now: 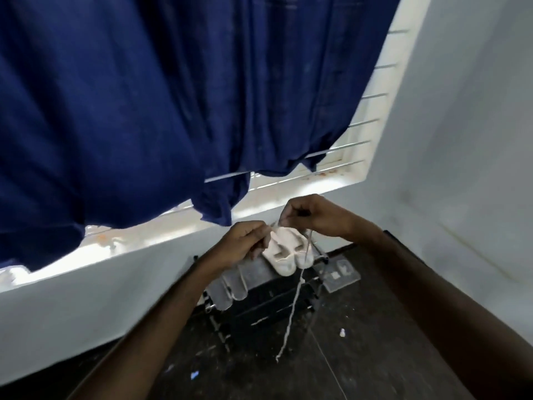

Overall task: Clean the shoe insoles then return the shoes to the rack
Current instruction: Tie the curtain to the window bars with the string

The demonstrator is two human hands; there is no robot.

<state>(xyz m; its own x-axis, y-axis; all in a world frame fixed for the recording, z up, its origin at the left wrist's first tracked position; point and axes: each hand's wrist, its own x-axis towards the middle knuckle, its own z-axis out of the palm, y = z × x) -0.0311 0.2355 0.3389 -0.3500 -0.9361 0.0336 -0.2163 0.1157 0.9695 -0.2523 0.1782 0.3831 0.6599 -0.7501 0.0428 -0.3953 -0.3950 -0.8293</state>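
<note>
On top of the black rack (277,287), at 12 o'clock ahead, a pale shoe pair (288,252) is parked, toes toward the wearer. A white lace (291,307) is pinched in both the left hand (245,241) and right hand (311,215), fingers closed on it just above the shoes; its tail hangs toward 6 o'clock. Left hand judged nearer. Grey shoes (230,287) sit at 8 o'clock. Blue curtain (144,111) hangs overhead, not obstructing. Lace slack could snag the rack.
</note>
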